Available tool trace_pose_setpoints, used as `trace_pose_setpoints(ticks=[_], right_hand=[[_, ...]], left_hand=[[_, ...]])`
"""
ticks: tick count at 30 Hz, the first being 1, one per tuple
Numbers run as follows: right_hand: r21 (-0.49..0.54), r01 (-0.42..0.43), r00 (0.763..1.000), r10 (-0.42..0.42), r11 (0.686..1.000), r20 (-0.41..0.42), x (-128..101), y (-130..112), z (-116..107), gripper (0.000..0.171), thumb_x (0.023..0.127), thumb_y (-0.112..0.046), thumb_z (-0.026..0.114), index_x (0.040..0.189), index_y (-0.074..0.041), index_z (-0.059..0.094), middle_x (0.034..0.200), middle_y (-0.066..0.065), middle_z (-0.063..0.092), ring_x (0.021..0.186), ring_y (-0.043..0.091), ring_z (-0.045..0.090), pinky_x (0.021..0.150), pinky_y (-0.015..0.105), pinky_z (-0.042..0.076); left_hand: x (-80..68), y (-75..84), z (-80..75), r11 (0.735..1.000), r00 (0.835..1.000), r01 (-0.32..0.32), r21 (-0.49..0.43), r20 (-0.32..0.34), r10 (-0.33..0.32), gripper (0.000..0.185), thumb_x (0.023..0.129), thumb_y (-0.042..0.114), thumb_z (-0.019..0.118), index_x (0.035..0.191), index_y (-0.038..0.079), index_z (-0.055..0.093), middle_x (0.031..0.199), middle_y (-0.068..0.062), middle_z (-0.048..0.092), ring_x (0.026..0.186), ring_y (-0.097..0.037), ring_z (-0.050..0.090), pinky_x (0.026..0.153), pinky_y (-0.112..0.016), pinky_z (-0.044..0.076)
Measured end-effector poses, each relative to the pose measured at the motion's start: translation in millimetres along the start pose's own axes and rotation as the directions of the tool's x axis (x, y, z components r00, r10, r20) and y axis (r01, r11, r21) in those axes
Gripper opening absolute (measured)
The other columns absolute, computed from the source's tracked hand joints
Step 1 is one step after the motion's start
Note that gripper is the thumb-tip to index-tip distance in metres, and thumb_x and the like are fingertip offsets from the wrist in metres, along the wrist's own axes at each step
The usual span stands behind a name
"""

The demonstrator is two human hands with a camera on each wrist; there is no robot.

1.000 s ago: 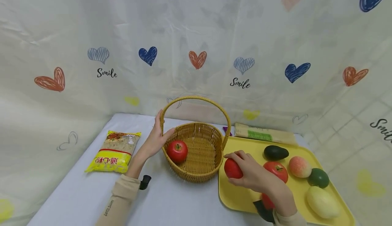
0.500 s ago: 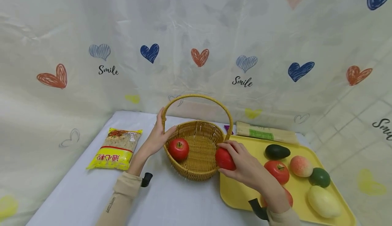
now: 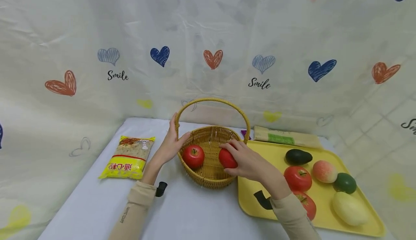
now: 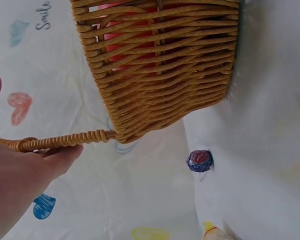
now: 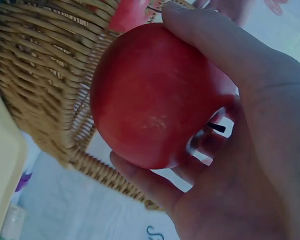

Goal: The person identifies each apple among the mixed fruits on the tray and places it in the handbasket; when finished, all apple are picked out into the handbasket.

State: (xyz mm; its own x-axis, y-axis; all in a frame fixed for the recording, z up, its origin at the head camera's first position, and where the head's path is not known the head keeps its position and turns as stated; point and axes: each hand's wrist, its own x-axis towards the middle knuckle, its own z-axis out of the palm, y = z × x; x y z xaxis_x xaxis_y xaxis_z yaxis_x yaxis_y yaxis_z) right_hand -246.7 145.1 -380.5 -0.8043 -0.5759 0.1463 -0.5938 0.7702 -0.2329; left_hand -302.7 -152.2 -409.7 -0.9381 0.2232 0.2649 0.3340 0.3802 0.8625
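My right hand (image 3: 248, 160) holds a red apple (image 3: 227, 158) over the right part of a wicker basket (image 3: 212, 184). In the right wrist view the fingers and thumb curl round this apple (image 5: 150, 95), its dark stem toward the palm. Another red apple (image 3: 193, 156) sits inside the basket at the left. My left hand (image 3: 171, 142) rests against the left foot of the tall arched handle (image 3: 212, 99), fingers straight along it and thumb spread toward the rim. From the left wrist, the hand (image 4: 25, 175) shows beside the handle, with fingertips behind it.
At right, a yellow tray (image 3: 260, 211) bears two apples (image 3: 297, 178), an avocado (image 3: 298, 157), a peach (image 3: 325, 171), a dark green fruit (image 3: 345, 183) and a pale yellow fruit (image 3: 350, 208). A pasta bag (image 3: 128, 157) lies left; a beige package (image 3: 287, 137) lies behind the tray.
My right hand has carried the apple left from above the tray, past the basket's right rim, to over its inside. The left hand stays at the handle.
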Motion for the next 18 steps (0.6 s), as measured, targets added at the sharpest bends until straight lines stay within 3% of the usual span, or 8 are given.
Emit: trace_pose_setpoints(ticks=[5, 10, 18], right_hand=[[-0.07, 0.018, 0.993, -0.01, 0.997, 0.115, 35, -3, -8, 0.064, 0.087, -0.032, 0.082, 0.143, -0.02, 0.053, 0.142, 0.011, 0.052, 0.126, 0.034, 0.054, 0.091, 0.049, 0.059], [-0.102, -0.019, 0.974, 0.042, 0.995, 0.223, 67, -5, -17, 0.064, 0.089, -0.028, 0.08, 0.146, -0.023, 0.051, 0.144, 0.016, 0.047, 0.13, 0.035, 0.05, 0.1, 0.05, 0.056], [-0.156, -0.114, 0.915, 0.165, 0.981, 0.369, 107, -8, -9, 0.071, 0.09, -0.03, 0.08, 0.151, -0.023, 0.046, 0.14, 0.013, 0.048, 0.128, 0.029, 0.053, 0.104, 0.047, 0.053]], left_hand=[[0.7, 0.9, -1.5, 1.0, 1.0, -0.006, -0.005, 0.006, 0.006, 0.091, 0.106, 0.034, 0.056, 0.164, 0.02, -0.012, 0.174, -0.014, -0.007, 0.161, -0.039, 0.003, 0.127, -0.064, 0.015], [2.2, 6.9, -4.1, 1.0, 1.0, -0.004, -0.024, 0.011, 0.004, 0.091, 0.107, 0.028, 0.055, 0.164, 0.016, -0.014, 0.173, -0.016, -0.01, 0.161, -0.04, 0.001, 0.128, -0.063, 0.013], [-11.5, 38.3, -10.3, 0.998, 0.997, 0.054, -0.039, 0.058, -0.052, 0.09, 0.107, 0.023, 0.055, 0.163, 0.003, -0.012, 0.172, -0.023, -0.01, 0.16, -0.043, 0.0, 0.128, -0.062, 0.011]])
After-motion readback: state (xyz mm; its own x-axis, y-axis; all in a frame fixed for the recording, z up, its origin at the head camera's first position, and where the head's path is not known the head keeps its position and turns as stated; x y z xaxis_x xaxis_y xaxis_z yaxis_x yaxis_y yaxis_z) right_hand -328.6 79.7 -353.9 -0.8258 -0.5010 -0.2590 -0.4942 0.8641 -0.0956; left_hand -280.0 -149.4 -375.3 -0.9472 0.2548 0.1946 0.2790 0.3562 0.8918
